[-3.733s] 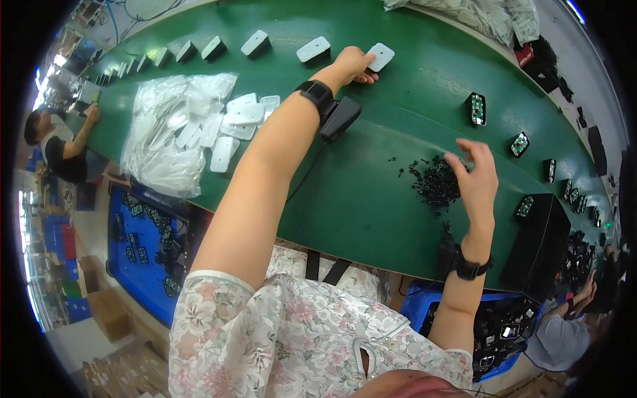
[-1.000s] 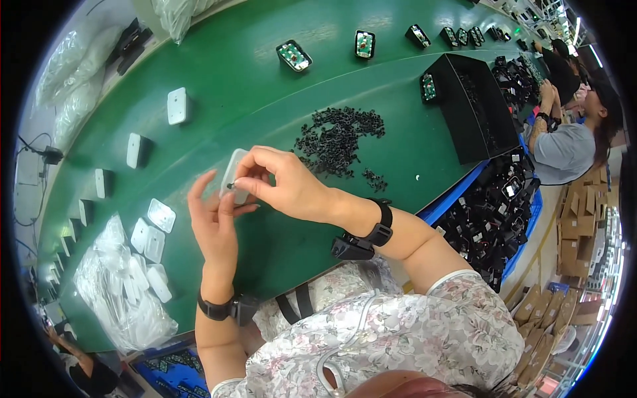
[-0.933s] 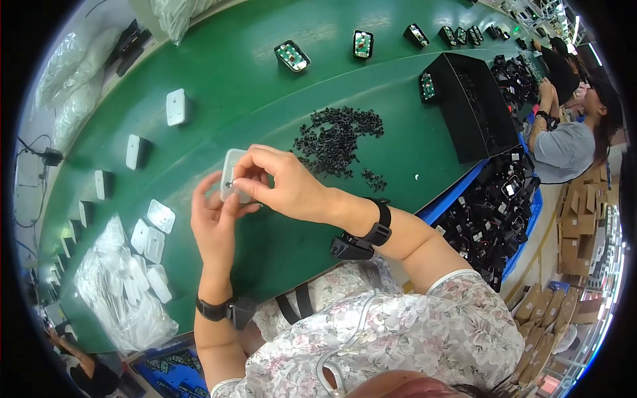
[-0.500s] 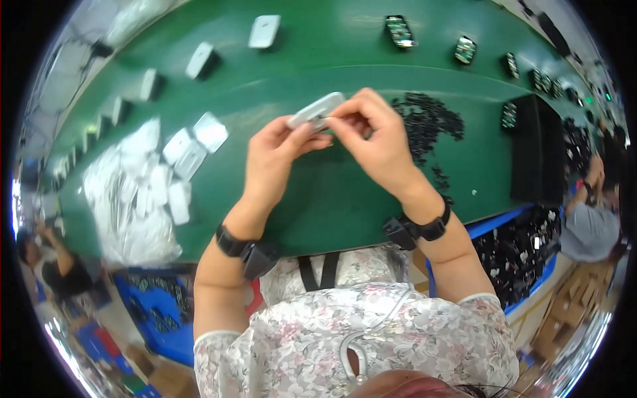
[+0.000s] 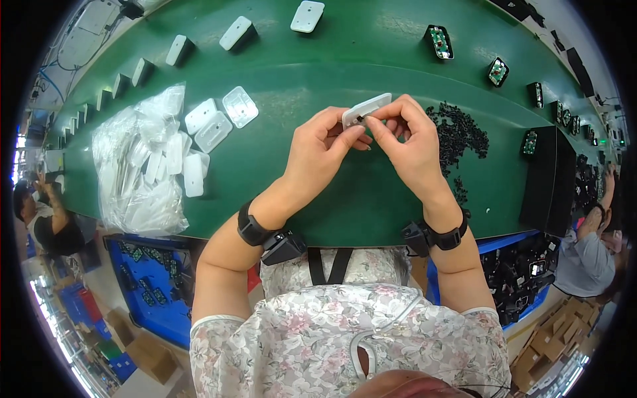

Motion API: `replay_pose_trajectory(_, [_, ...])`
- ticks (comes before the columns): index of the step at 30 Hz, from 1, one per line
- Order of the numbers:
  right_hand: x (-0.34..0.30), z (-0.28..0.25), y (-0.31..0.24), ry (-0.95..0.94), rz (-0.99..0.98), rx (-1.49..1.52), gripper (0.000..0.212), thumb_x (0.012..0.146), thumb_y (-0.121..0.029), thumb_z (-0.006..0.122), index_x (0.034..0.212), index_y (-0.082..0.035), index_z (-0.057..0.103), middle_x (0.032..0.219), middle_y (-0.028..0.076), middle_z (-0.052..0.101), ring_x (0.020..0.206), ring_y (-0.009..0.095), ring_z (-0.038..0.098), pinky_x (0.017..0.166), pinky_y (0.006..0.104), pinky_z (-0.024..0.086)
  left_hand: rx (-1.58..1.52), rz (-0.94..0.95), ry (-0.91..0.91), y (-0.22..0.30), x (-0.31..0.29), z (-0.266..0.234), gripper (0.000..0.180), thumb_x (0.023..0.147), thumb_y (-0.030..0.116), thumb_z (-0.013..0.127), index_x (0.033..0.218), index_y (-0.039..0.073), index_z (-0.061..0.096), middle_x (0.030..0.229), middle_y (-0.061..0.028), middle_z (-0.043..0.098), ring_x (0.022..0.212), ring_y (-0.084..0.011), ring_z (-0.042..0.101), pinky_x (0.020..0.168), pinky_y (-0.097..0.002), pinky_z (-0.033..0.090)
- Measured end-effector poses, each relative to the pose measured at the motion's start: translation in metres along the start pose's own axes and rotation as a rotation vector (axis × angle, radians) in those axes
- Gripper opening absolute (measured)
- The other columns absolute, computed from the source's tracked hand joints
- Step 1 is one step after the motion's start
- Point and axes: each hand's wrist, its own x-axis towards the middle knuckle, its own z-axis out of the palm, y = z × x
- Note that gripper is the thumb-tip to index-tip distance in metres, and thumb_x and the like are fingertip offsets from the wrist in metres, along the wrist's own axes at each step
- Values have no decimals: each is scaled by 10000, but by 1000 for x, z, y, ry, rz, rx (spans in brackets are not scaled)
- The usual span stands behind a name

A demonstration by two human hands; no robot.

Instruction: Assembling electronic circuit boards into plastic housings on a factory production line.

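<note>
1. Head view, the hands: both are raised a little above the green surface, meeting near the middle of the picture. The left hand pinches the near end of a small white plastic cover between thumb and fingers. The right hand closes its fingertips on the same cover, at a small dark part on its edge.

2. Head view, the cover: it is a flat, rounded rectangle, tilted, held clear of the surface between the two hands.

3. Head view, right of the hands: a loose pile of small black parts lies on the surface just beyond the right hand. Farther out stand several small green circuit boards in a curved row, and a black box.

4. Head view, left of the hands: more white covers lie flat beside a clear plastic bag holding many of them. Other white housings sit well apart along the far edge.

5. Doing the step well, as a judgement: the left hand should keep the cover steady and angled toward the eyes, while the right fingertips press the dark part in squarely, not slanted. A light pinch seems best, since the cover looks thin and could flex or slip.
</note>
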Motion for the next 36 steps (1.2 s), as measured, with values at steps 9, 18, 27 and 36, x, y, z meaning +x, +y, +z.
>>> replay_pose_trajectory(9, [-5, 2, 3, 16, -88, 25, 100, 809, -81, 688, 843, -37, 606, 781, -38, 472, 646, 30, 400, 550, 174, 309, 21, 53, -12, -1, 2, -5, 151, 914, 66, 556, 997, -59, 573, 847, -79, 621, 729, -155, 651, 629, -248, 528])
replay_pose_trajectory(18, [2, -10, 5, -114, -31, 23, 267, 803, -123, 706, 1008, -45, 554, 886, -15, 507, 707, 32, 397, 586, 178, 319, -83, -30, -93, 8, 1, -7, 173, 932, 90, 533, 1009, -60, 571, 859, -98, 637, 729, -138, 639, 645, -245, 525])
replay_pose_trajectory(27, [0, -8, 3, -175, 221, 190, 219, 818, -124, 695, 942, -50, 530, 860, -9, 512, 746, 48, 456, 631, 203, 379, -119, -155, -131, 7, 4, -12, 191, 930, 105, 536, 1024, -58, 571, 862, -109, 644, 694, -158, 651, 641, -252, 533])
replay_pose_trajectory(36, [-3, 13, 4, 109, -348, -133, 229, 769, -30, 682, 983, -85, 623, 1148, 113, 510, 1012, 253, 524, 861, 342, 443, -283, -136, -8, 13, 4, -12, 231, 931, 129, 544, 1061, -63, 551, 896, -134, 650, 730, -182, 667, 667, -265, 551])
